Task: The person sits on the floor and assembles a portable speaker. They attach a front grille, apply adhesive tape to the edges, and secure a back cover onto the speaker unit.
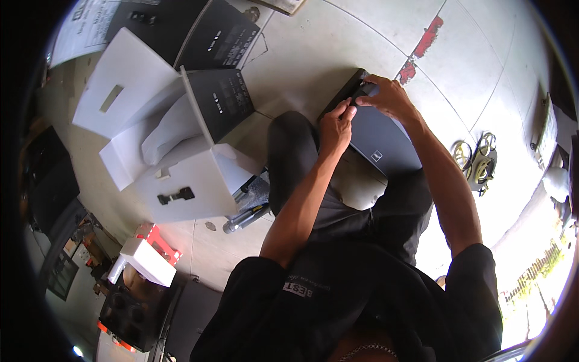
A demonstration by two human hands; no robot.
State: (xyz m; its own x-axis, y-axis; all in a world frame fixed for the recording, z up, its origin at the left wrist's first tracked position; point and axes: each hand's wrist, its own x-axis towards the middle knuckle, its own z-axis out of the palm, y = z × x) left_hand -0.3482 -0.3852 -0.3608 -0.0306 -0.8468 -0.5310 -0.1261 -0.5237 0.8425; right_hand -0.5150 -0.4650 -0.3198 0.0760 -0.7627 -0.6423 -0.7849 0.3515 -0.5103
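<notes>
A flat dark grey case point(386, 142) with a small pale mark lies tilted at my knees, a black strip point(341, 96) running along its far left side. At that side the fingers of my left hand point(336, 130) are pinched together. Whatever they hold is small, dark and too hidden to name. My right hand point(392, 99) is bent over the far end of the case, thumb close to the left fingertips and fingers curled at the edge.
Left of me stands an opened white-and-black carton point(181, 193) with flaps raised. A grey tube-shaped tool point(244, 218) lies beside it. Coiled yellow-and-black straps point(482, 166) rest on the tiled floor at right. A red-and-white box point(154, 253) sits lower left.
</notes>
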